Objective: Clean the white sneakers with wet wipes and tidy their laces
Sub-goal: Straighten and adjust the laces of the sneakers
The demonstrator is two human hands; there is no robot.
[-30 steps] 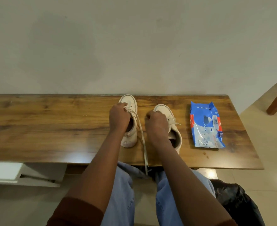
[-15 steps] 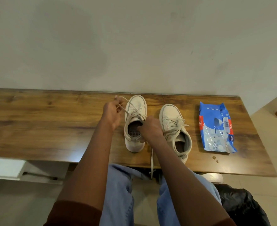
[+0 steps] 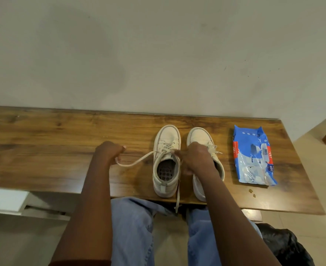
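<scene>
2 white low-top sneakers stand side by side on the brown wooden desk, near a blue plastic wipes pack. The left hand grips a cream lace stretched sideways; the right hand pinches it with its fingers at the eyelets. We fear a harder tug could unthread it or topple a sneaker.

I am reading the table as wood, dark-grained with a soft sheen. The left sneaker and right sneaker are looking matt off-white, the lace flat woven cloth. The wipes pack is glinting: crinkled glossy plastic. The trousers are showing blue denim.
</scene>
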